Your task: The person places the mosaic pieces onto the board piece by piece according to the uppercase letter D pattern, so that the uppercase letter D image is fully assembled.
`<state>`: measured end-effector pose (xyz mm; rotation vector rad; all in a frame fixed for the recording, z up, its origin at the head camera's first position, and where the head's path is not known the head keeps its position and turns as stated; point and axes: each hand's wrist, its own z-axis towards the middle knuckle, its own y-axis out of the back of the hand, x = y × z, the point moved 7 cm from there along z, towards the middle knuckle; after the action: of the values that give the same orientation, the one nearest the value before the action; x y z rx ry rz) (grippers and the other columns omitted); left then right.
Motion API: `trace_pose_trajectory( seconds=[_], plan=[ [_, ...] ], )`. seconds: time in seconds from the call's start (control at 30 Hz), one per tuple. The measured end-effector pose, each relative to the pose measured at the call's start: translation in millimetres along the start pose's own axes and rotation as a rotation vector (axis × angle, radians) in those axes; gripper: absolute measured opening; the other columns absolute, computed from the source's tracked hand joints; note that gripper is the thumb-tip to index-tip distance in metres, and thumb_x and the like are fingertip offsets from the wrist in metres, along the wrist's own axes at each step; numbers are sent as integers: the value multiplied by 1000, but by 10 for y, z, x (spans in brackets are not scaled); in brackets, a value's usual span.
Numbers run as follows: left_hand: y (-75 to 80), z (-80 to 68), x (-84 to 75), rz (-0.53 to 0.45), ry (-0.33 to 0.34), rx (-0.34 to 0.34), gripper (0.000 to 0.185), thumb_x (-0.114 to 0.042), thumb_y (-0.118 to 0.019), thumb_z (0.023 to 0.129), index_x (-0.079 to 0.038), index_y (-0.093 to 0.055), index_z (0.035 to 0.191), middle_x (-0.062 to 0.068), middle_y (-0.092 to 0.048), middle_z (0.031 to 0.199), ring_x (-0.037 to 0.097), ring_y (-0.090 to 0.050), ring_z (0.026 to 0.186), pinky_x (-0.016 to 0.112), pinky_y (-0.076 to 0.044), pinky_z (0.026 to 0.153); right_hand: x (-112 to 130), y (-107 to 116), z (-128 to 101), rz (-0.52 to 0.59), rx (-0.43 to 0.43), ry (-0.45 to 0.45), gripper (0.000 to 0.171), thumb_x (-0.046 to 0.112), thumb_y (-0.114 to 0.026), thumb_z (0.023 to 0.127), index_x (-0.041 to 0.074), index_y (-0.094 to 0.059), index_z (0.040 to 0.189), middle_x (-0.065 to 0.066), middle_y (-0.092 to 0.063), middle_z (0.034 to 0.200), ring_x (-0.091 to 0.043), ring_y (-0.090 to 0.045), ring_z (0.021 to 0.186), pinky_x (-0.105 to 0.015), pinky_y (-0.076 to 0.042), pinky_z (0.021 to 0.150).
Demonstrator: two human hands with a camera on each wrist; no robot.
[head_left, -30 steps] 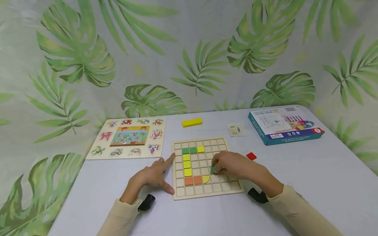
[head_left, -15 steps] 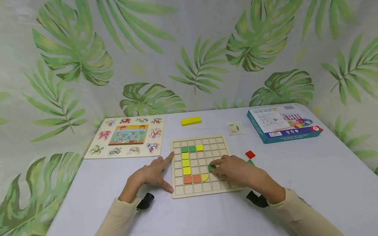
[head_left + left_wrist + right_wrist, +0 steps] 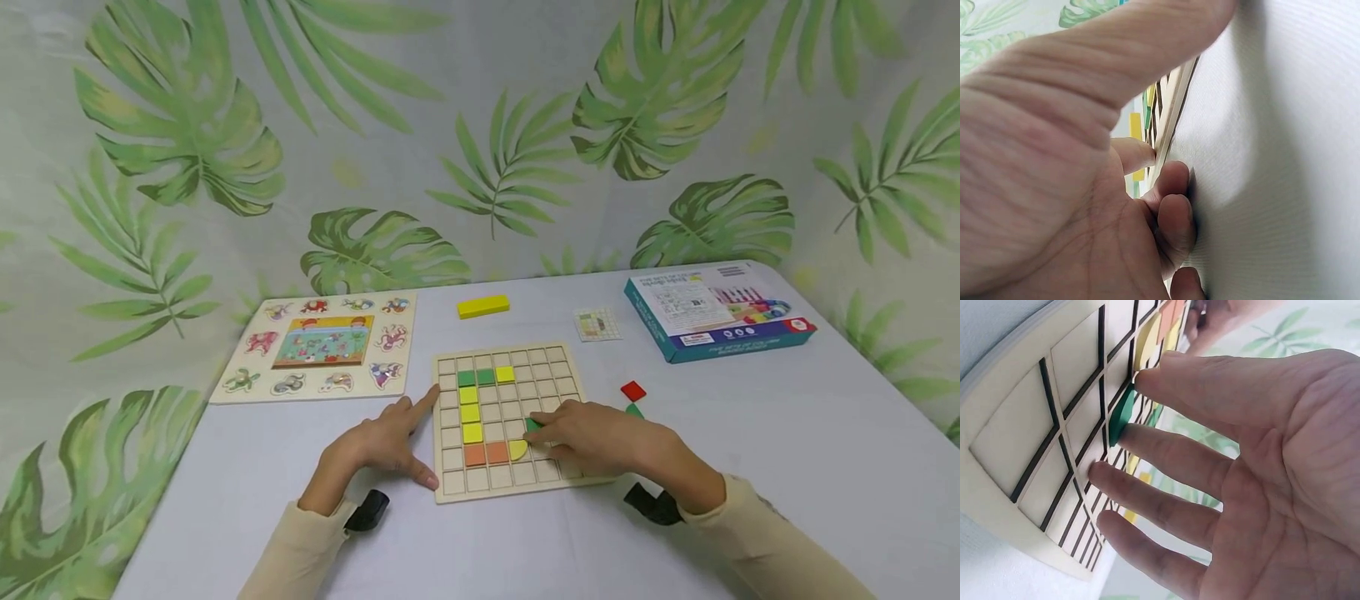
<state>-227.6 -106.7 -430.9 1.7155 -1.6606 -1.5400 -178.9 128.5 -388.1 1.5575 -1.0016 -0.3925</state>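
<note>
A wooden grid board (image 3: 558, 367) lies on the white table and holds green, yellow and orange tiles (image 3: 471, 412) in its left columns. My right hand (image 3: 558, 429) rests on the board. Its thumb and index finger pinch a small green piece (image 3: 1121, 415) against a cell, just above a yellow quarter-round tile (image 3: 517, 448). In the head view only a sliver of the green piece (image 3: 532, 424) shows. My left hand (image 3: 397, 442) lies on the table, with its index finger and thumb touching the board's left edge (image 3: 1175, 112).
A red tile (image 3: 633, 390) and a green tile (image 3: 634, 410) lie right of the board. Behind it are a yellow block (image 3: 483, 307), a small pattern card (image 3: 598, 323) and a teal box (image 3: 718, 310). An animal puzzle board (image 3: 318, 346) lies at the back left.
My right hand has shifted slightly on the board with the green piece, uncovering the green tile on the table beside it. The left hand has stayed in place.
</note>
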Motion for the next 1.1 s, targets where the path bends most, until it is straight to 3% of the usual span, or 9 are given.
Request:
trace_pose_trajectory(
  seconds=[0.13, 0.33, 0.53, 0.77, 1.1],
  plan=[
    [30, -16, -13, -3, -1, -4, 129, -44, -95, 62, -21, -17, 162, 19, -41, 148, 32, -42, 132, 68, -33, 104, 26, 38, 0, -25, -23, 14, 34, 22, -63, 99, 20, -67, 133, -8, -55, 147, -32, -56, 127, -46, -47, 103],
    [30, -5, -14, -6, -8, -1, 129, -43, -95, 62, -21, -17, 162, 22, -37, 153, 36, -37, 140, 74, -26, 106, -11, 29, 7, 80, -47, -29, 30, 23, -63, 99, 19, -68, 128, -6, -56, 146, -31, -54, 129, -49, -46, 104],
    [2, 4, -9, -17, -13, 8, 129, -44, -94, 62, -22, -16, 162, 24, -32, 156, 38, -34, 143, 70, -30, 107, -48, 14, 10, 74, -56, -6, 30, 21, -62, 100, 20, -65, 129, -2, -67, 128, -27, -57, 119, -47, -47, 99],
    [-10, -29, -1, -28, -1, 2, 129, -43, -95, 61, -22, -17, 162, 25, -30, 158, 40, -31, 145, 71, -29, 107, -31, 9, 1, -11, -92, 55, 30, 22, -62, 100, 20, -66, 129, -6, -59, 141, -31, -52, 124, -47, -46, 101],
    [0, -28, 1, -18, 0, -3, 128, -45, -94, 62, -23, -17, 162, 22, -35, 155, 36, -36, 141, 71, -30, 105, -46, -5, 6, -22, -114, 22, 34, 13, -64, 97, 20, -67, 130, -3, -59, 141, -34, -55, 127, -50, -45, 104]
  ],
)
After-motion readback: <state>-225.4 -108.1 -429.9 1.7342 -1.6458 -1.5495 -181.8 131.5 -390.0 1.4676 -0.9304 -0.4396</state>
